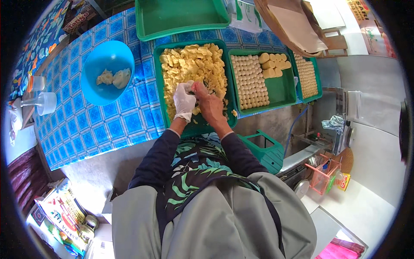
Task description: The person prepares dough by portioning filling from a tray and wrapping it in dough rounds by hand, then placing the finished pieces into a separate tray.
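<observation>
Yellow lumps [194,60] lie partly hidden beneath gloved left hand [184,102] and bare right hand [212,107], fingers [199,88] drawn together, contents indiscernible.

Near the middle of the frame, the person's left hand [184,102] wears a thin, wrinkled white glove [183,108] that ends at the wrist; the right hand [211,106] is bare. Long navy sleeves [151,162] stop short of both wrists. Below centre, a black garment [196,184] shows green and blue leaves. Smooth grey cloth [207,220], crossed by narrow dark bands [275,220], fills the bottom.
</observation>
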{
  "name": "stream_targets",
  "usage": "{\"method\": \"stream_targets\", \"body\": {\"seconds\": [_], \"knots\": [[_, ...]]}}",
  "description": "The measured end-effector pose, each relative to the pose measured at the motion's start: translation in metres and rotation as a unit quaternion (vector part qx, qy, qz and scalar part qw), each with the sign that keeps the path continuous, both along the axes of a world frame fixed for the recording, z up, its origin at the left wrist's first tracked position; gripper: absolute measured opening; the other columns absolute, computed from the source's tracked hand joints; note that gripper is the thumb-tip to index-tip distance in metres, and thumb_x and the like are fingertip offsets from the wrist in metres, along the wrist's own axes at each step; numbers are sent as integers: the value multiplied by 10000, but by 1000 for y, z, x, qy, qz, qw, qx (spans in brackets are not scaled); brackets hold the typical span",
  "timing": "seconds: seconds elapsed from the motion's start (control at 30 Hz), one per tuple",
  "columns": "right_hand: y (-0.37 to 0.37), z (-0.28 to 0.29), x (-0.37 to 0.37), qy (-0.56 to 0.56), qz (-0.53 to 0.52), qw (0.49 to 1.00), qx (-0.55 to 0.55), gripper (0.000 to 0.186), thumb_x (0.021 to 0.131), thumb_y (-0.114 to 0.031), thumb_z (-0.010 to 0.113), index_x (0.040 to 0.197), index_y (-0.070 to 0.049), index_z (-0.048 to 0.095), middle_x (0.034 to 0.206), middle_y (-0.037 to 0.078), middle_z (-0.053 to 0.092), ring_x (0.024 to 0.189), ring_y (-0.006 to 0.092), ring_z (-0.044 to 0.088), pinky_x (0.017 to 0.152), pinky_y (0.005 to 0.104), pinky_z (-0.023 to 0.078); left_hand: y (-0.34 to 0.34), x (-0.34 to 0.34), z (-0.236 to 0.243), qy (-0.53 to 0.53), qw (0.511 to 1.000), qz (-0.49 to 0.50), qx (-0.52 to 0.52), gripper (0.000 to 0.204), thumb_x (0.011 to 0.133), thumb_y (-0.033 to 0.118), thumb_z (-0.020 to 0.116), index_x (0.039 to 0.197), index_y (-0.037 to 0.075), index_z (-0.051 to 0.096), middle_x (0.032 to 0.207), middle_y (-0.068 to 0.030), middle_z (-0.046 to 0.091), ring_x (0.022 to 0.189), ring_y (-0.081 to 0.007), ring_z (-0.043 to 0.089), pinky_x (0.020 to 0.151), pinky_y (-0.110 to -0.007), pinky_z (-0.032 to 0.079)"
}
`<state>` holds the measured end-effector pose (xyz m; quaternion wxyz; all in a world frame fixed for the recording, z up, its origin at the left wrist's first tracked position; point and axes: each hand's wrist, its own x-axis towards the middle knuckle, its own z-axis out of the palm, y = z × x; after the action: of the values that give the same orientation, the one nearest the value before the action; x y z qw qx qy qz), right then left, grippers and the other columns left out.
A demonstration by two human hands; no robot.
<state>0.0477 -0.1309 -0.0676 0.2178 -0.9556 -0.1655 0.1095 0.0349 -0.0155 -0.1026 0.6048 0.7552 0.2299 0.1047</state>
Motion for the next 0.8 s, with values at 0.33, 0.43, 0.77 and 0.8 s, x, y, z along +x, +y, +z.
{"method": "stream_targets", "body": {"seconds": [0.33,0.43,0.77,0.8], "knots": [[-8,3,-5,25,5,1000,10,347,961,-227,469,1298,-274,539,869,204,673,789,427,651,640,525,476,1,-1,6,21,976,29,-213,525,747,-116,525,1269,-63,535,1126,-181,642,893,-211,658,749,-284,549],[-19,8,-14,40,2,999,26,379,937,-212,475,1303,-278,543,871,212,672,798,418,654,642,518,476,6,-3,2,16,994,-20,-106,524,730,-92,552,1251,-38,570,1110,-162,649,909,-215,659,765,-301,548],[-33,30,-40,-221,-18,970,-104,426,776,-92,665,1190,-189,645,892,129,619,735,378,628,644,480,477,18,20,29,40,903,-244,352,406,672,125,712,1077,134,695,978,-184,631,882,-377,630,745,-460,521],[-30,27,-37,-222,-19,969,-105,426,776,-92,665,1190,-189,645,892,129,619,735,378,628,644,480,477,20,21,30,62,881,-274,382,336,660,152,729,989,102,681,949,-183,629,874,-377,628,742,-460,522]]}}
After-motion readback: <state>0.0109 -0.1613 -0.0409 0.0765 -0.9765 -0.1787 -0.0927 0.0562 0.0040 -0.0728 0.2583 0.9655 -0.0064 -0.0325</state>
